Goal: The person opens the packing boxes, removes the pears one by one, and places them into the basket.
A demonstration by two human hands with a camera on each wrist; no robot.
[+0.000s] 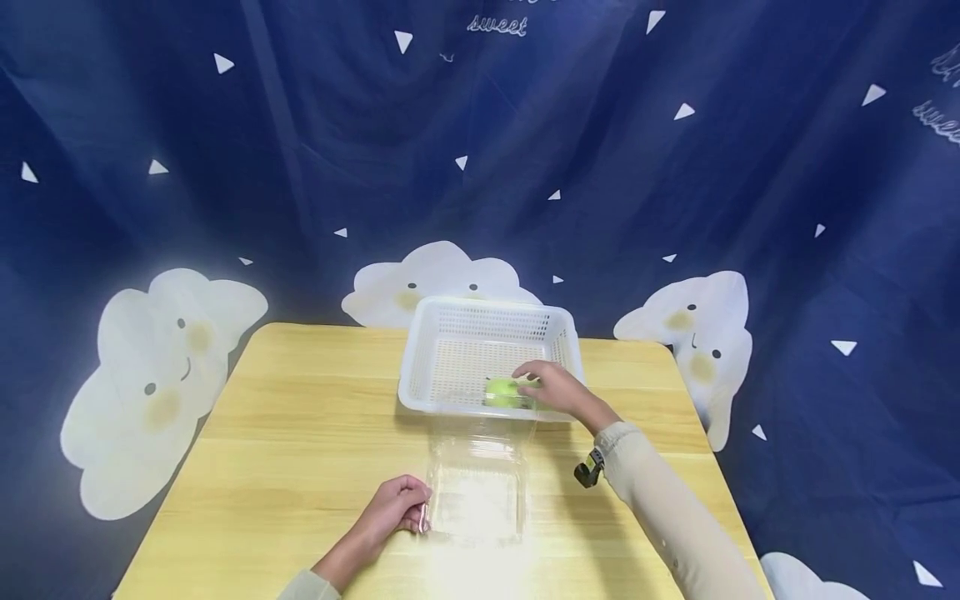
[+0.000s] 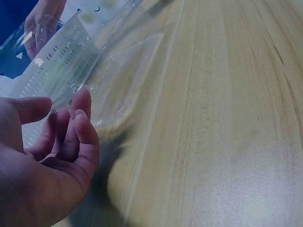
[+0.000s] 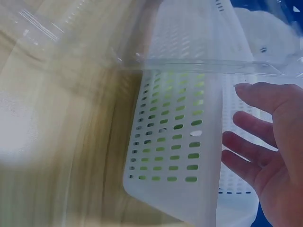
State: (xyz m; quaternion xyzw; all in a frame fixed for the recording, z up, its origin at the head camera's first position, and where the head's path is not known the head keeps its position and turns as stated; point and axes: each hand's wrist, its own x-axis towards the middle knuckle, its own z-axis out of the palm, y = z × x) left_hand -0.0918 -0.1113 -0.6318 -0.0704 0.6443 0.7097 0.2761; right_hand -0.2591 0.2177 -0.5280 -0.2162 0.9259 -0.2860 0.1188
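A clear plastic clamshell box (image 1: 477,508) lies unfolded on the table, its lid (image 3: 203,66) tilted up against the near side of a white perforated basket (image 1: 420,367). My left hand (image 1: 393,507) pinches the box's left edge between thumb and fingers. Inside the basket, near its front right, are yellow-green round fruits (image 1: 501,390), seen partly through the clear lid; their exact kind cannot be told. Over that corner reaches my right hand (image 1: 553,387), fingers spread and slightly bent, close to the fruit. In the right wrist view its fingers hold nothing.
The wooden table (image 1: 300,433) carries the basket at its far edge. Behind hangs a dark blue curtain (image 1: 480,150) printed with clouds and triangles. A small black device (image 1: 588,469) is strapped at the right wrist.
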